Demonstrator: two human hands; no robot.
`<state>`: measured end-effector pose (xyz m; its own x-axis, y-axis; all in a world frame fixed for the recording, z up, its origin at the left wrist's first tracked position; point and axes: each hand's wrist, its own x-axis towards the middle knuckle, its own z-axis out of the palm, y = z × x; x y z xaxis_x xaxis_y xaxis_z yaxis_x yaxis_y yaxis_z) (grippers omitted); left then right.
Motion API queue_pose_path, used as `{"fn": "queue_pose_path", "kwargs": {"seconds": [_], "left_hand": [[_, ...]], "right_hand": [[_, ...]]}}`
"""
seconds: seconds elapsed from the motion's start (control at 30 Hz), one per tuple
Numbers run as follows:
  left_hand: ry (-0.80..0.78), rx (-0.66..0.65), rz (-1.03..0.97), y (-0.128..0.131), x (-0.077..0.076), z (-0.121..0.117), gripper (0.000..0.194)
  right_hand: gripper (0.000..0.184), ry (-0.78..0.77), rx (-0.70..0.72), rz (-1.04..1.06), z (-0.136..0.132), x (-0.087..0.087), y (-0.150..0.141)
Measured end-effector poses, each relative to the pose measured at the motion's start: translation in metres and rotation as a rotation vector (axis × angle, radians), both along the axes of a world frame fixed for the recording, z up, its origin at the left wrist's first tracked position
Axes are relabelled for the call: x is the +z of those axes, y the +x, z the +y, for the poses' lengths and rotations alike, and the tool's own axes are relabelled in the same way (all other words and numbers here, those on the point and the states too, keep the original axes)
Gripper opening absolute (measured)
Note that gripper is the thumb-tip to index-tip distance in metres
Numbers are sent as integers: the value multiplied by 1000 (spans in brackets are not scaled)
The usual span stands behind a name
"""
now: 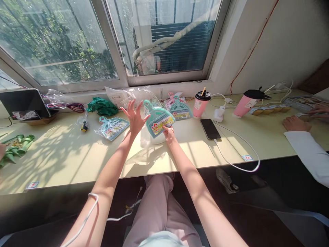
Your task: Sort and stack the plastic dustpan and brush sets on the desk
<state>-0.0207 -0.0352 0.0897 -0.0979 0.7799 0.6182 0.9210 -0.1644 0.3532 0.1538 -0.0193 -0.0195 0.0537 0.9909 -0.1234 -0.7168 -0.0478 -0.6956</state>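
My right hand [169, 133] grips the lower edge of a teal mini dustpan-and-brush set [156, 118], which is held tilted above the table and carries a yellow printed label. Beside its upper left, my left hand [135, 118] is raised with the fingers spread; whether the thumb touches the set I cannot tell. Another teal dustpan set [113, 128] in clear wrap lies on the table to the left. Behind the held one, to the right, rest a further wrapped teal set [180, 109] and a pink one [170, 97], partly covered.
A phone [210, 129] on a white cable, a charger [219, 114] and two pink cups [201, 104] stand to the right. Green cloth [102, 106], plastic bags [120, 97] and a tablet [24, 103] line the window side. A co-worker's hand [296, 124] rests at far right.
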Motion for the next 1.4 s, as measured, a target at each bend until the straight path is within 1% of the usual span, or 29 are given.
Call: {"fn": "queue_pose_path", "kwargs": {"seconds": [0.03,0.07,0.1,0.13,0.2,0.27,0.3,0.33,0.37,0.4,0.5,0.6,0.67,0.77,0.83,0.87,0.9,0.97,1.03,1.1,1.23,1.33,1.4], "left_hand": [[23,32,-131,-1,-6,1,86],[23,34,-270,-2,-13,1,93],[3,6,-416,-3,-20,2,94],[-39,-53,-566,-2,-26,2,92],[-185,-251,-847,1,-39,0,86],[-335,-494,-1044,6,-49,-3,83],[-374,-603,-1101,10,-54,-5,81],[-378,-683,-1136,12,-58,-6,80],[-352,-720,-1158,15,-61,-6,79],[-314,-719,-1174,16,-63,-6,78],[-239,-614,-1176,12,-67,-2,79],[-209,-524,-1073,0,-64,1,77],[-184,-447,-921,-7,-60,-1,66],[-129,-238,-590,-12,-55,-10,50],[-32,-90,-442,-10,-56,-16,48],[33,-33,-427,-8,-58,-18,46],[101,4,-449,-6,-60,-19,44],[229,29,-549,-2,-64,-19,39],[332,17,-658,1,-67,-16,38],[405,-4,-751,3,-68,-12,42],[447,-4,-874,4,-67,-8,48],[433,8,-901,2,-63,-8,56],[423,-10,-943,1,-60,-8,54]], "right_hand": [[40,-6,-5,3,-1,2,-1],[41,-17,-8,3,-2,3,-1],[42,-22,-9,1,-3,5,-2],[42,-6,-4,-4,-5,7,-2],[40,32,7,-9,-7,10,-2],[38,43,5,-1,-9,12,-1],[38,40,2,5,-10,13,-1],[37,34,0,9,-10,13,0],[36,25,-1,14,-11,13,0],[35,15,-4,22,-11,14,1],[31,-45,-27,59,-10,16,3],[32,-92,-38,88,-9,17,4],[34,-76,-22,93,-7,16,5],[38,-48,2,75,-5,12,3],[39,-48,25,69,-5,9,2],[38,-50,41,70,-5,7,0],[37,-46,60,72,-5,6,-1],[34,-28,104,73,-5,3,-3],[29,-5,144,68,-6,2,-5],[28,22,171,56,-8,1,-7],[32,74,234,15,-11,1,-9],[36,94,263,16,-11,0,-11],[36,103,269,18,-11,-1,-12]]}}
